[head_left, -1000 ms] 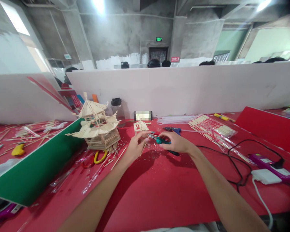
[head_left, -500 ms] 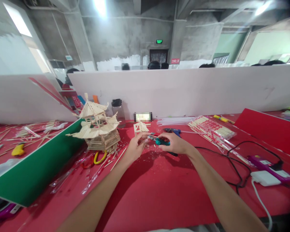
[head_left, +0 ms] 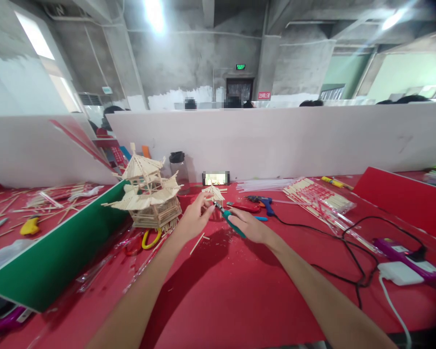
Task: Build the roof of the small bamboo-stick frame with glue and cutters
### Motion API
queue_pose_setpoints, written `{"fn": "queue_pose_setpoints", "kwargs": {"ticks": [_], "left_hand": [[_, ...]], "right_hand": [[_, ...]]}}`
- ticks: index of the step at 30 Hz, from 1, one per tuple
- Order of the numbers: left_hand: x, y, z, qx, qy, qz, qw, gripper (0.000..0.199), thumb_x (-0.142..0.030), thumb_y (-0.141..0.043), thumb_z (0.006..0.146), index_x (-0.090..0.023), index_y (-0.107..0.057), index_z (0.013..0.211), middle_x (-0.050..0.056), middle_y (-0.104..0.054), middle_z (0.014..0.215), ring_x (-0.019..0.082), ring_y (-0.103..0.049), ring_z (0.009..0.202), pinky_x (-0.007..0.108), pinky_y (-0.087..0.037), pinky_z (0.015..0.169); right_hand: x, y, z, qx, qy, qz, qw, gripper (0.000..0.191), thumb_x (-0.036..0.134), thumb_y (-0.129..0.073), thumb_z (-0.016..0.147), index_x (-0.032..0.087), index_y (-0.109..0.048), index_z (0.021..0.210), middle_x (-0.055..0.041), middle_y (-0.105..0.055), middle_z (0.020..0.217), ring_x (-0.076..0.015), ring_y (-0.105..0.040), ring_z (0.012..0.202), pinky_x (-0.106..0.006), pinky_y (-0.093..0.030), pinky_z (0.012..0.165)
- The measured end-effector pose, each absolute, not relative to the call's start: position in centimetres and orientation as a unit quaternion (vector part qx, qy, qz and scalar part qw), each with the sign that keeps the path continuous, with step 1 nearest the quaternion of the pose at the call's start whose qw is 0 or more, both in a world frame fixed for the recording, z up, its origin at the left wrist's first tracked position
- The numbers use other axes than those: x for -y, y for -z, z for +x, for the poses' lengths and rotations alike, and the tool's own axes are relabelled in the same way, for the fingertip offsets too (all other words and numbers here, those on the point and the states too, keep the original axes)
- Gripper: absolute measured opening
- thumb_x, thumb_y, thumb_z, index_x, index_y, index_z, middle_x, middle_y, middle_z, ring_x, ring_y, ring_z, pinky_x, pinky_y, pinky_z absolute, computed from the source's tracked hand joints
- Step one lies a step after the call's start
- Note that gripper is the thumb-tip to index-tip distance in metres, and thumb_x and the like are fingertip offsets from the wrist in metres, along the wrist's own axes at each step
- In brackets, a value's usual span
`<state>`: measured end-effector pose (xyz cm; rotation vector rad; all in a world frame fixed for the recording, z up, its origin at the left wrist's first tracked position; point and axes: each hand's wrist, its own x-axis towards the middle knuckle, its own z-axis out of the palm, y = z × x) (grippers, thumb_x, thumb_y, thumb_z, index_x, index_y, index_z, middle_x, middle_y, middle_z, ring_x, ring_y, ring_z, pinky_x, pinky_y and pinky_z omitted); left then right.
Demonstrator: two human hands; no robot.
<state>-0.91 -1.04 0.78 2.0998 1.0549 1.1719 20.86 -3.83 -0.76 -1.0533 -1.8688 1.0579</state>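
My right hand is wrapped round the teal handles of a pair of pliers, whose metal jaws point up and left. Just left of the jaws, my left hand is pinched; whatever its fingertips hold is too small to make out. Behind both hands stands a small stick frame with a pointed top, partly hidden by my left fingers. A larger pagoda-like stick model with tiered roofs stands to the left. Two short sticks lie in front of my left hand.
A blue glue gun and a red tool lie behind my right hand. Bagged sticks, black cable and a purple power strip are at right. A green board, yellow-handled scissors and a bottle are left.
My left hand has shifted left and slightly down. The pliers have swung to point up-left, with their teal handles now down-right. The red tool and glue gun are more exposed.
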Motion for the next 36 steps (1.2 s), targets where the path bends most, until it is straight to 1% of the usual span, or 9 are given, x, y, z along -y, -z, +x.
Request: {"fn": "queue_pose_setpoints", "kwargs": {"ticks": [3, 4, 6, 9, 10, 15, 21, 28, 36], "left_hand": [[0.5, -2.1, -2.7, -0.371, -0.410, 0.788, 0.270, 0.026, -0.034, -0.047, 0.096, -0.019, -0.063, 0.110, 0.005, -0.070, 0.092, 0.019, -0.065, 0.081, 0.029, -0.051, 0.075], [0.5, -2.4, -3.2, -0.362, -0.400, 0.799, 0.267, 0.025, -0.033, -0.050, 0.094, -0.018, -0.065, 0.106, 0.007, -0.071, 0.096, 0.019, -0.065, 0.084, 0.030, -0.051, 0.078], [0.6, -2.8, -3.7, -0.338, -0.373, 0.822, 0.267, 0.023, -0.031, -0.058, 0.090, -0.018, -0.068, 0.107, 0.008, -0.071, 0.105, 0.021, -0.065, 0.092, 0.032, -0.051, 0.085], [1.1, -2.5, -3.2, -0.299, -0.342, 0.844, 0.283, 0.027, -0.029, -0.065, 0.086, -0.020, -0.069, 0.111, 0.008, -0.069, 0.116, 0.020, -0.065, 0.096, 0.032, -0.051, 0.089], [1.2, -2.2, -2.8, -0.296, -0.344, 0.845, 0.284, 0.027, -0.030, -0.065, 0.086, -0.020, -0.069, 0.111, 0.008, -0.069, 0.116, 0.020, -0.066, 0.094, 0.031, -0.052, 0.089], [1.4, -0.8, -0.8, -0.332, -0.398, 0.827, 0.218, 0.021, -0.034, -0.053, 0.095, -0.019, -0.069, 0.094, 0.005, -0.072, 0.095, 0.019, -0.066, 0.087, 0.029, -0.050, 0.084], [1.2, 0.2, -0.4, -0.367, -0.383, 0.827, 0.186, 0.021, -0.033, -0.051, 0.096, -0.020, -0.064, 0.086, 0.002, -0.070, 0.080, 0.017, -0.065, 0.075, 0.028, -0.048, 0.075], [0.8, 1.1, -0.3, -0.396, -0.388, 0.816, 0.163, 0.019, -0.030, -0.051, 0.094, -0.020, -0.062, 0.082, 0.002, -0.068, 0.075, 0.017, -0.064, 0.069, 0.027, -0.048, 0.071], [1.0, 0.9, 0.0, -0.390, -0.398, 0.814, 0.163, 0.018, -0.028, -0.051, 0.094, -0.020, -0.063, 0.083, 0.003, -0.070, 0.080, 0.018, -0.066, 0.075, 0.027, -0.049, 0.074]], "right_hand": [[4.5, 1.2, 19.8, 0.568, -0.621, -0.402, 0.361, 0.029, 0.044, -0.048, 0.093, 0.018, -0.060, 0.093, -0.0047, -0.066, 0.081, -0.0189, -0.062, 0.073, -0.032, -0.051, 0.072], [4.9, 1.3, 19.5, 0.510, -0.676, -0.392, 0.359, 0.030, 0.043, -0.046, 0.094, 0.017, -0.061, 0.093, -0.0065, -0.068, 0.081, -0.0194, -0.063, 0.073, -0.032, -0.052, 0.071], [5.6, 1.4, 19.0, 0.413, -0.752, -0.368, 0.357, 0.034, 0.043, -0.044, 0.095, 0.015, -0.062, 0.092, -0.0094, -0.069, 0.081, -0.0199, -0.066, 0.074, -0.033, -0.053, 0.074], [6.6, 1.9, 18.2, 0.303, -0.809, -0.343, 0.370, 0.041, 0.049, -0.041, 0.098, 0.015, -0.062, 0.090, -0.0099, -0.069, 0.079, -0.0201, -0.068, 0.072, -0.035, -0.055, 0.075], [6.8, 2.2, 17.8, 0.271, -0.818, -0.341, 0.376, 0.042, 0.050, -0.040, 0.098, 0.015, -0.061, 0.089, -0.0097, -0.069, 0.078, -0.0201, -0.068, 0.072, -0.035, -0.055, 0.074], [7.2, 3.6, 16.1, 0.159, -0.833, -0.347, 0.401, 0.044, 0.053, -0.038, 0.099, 0.016, -0.059, 0.087, -0.0086, -0.067, 0.075, -0.0190, -0.066, 0.065, -0.035, -0.056, 0.069], [7.2, 4.6, 15.2, 0.133, -0.836, -0.336, 0.412, 0.042, 0.050, -0.035, 0.100, 0.017, -0.057, 0.084, -0.0057, -0.062, 0.069, -0.0176, -0.062, 0.059, -0.033, -0.054, 0.063], [7.1, 4.2, 14.7, 0.117, -0.839, -0.338, 0.409, 0.042, 0.049, -0.033, 0.100, 0.017, -0.054, 0.084, -0.0052, -0.060, 0.068, -0.0166, -0.057, 0.055, -0.032, -0.051, 0.057], [7.4, 4.4, 14.6, 0.126, -0.836, -0.333, 0.419, 0.041, 0.051, -0.034, 0.099, 0.019, -0.053, 0.084, -0.0034, -0.057, 0.065, -0.0158, -0.054, 0.051, -0.032, -0.050, 0.055]]}}
